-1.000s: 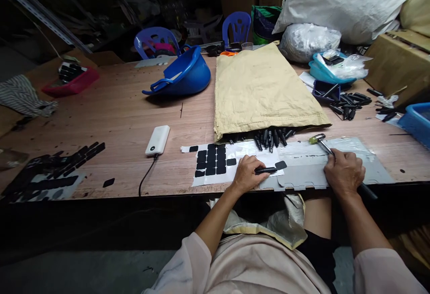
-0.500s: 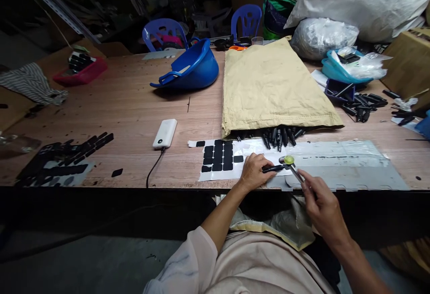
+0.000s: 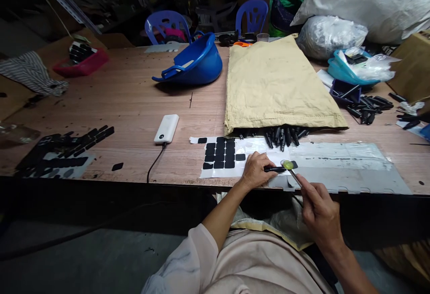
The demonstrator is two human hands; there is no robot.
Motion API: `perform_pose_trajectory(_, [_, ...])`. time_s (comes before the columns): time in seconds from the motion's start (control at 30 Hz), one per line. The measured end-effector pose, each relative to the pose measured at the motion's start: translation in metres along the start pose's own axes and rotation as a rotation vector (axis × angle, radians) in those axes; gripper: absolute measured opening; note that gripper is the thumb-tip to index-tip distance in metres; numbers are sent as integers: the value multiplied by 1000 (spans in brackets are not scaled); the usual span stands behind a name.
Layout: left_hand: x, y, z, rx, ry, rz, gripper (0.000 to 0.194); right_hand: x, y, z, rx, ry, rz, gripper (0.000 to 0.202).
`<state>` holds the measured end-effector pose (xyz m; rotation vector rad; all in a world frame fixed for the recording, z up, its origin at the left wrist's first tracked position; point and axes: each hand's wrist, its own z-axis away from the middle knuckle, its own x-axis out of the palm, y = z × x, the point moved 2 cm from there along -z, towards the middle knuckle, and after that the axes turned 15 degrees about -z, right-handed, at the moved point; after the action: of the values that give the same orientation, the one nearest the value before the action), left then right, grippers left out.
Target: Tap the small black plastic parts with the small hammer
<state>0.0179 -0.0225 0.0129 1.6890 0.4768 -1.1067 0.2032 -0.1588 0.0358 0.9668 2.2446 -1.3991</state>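
My left hand (image 3: 257, 170) rests near the table's front edge, its fingers closed on a thin black piece (image 3: 273, 169) that points right. My right hand (image 3: 317, 209) grips the handle of a metal tool (image 3: 294, 177) with a round yellow-green head (image 3: 288, 164). That head is at the right tip of the black piece. Beneath lies a grey-white sheet (image 3: 342, 168). Left of my left hand, a white sheet (image 3: 215, 172) carries rows of black rounded patches (image 3: 219, 151). More black pieces (image 3: 283, 136) stick out from under a tan sack (image 3: 282, 83).
A white power bank (image 3: 167, 128) with a cable lies left of the sheet, a blue basin (image 3: 201, 63) behind it. Black strips (image 3: 67, 150) lie far left. At the right are a turquoise basin (image 3: 349, 72), loose black parts (image 3: 369, 107) and a cardboard box (image 3: 411, 67).
The tool's round head has shifted slightly against the tip of the black piece, with my right hand a little lower. The camera view has moved slightly. Both holds look the same.
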Motion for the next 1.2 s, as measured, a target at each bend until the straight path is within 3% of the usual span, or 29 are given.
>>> perform_pose_trajectory(0.2, [-2,2,0,-23,-6,-18,18,-2,2,2,-24,-25,7,47])
perform_pose_trajectory(0.3, [-2,3,1,-12,4,-23,17,-12,13,-7,27,25,46,43])
perform_pose_trajectory(0.4, [-1,4,2,-4,22,-46,19,-32,41,-27,138,120,201,39])
perform_pose_trajectory(0.53, [1,4,3,8,31,-67,22,-54,95,-54,288,128,398,36])
perform_pose_trajectory(0.6, [1,3,2,14,23,-64,20,-56,115,-63,295,139,451,34])
perform_pose_trajectory(0.77, [-2,2,3,37,18,-53,19,-46,127,-71,346,189,503,35])
perform_pose_trajectory(0.87, [-2,4,19,126,18,-40,20,-40,120,-71,371,202,527,37])
perform_pose_trajectory(1.0, [10,7,62,309,9,-95,23,-38,116,-70,373,202,549,39])
perform_pose_trajectory(1.1, [23,9,94,351,12,-226,22,-39,116,-70,376,203,557,39])
perform_pose_trajectory(1.2, [26,16,108,347,17,-247,39,-38,117,-70,374,199,563,38])
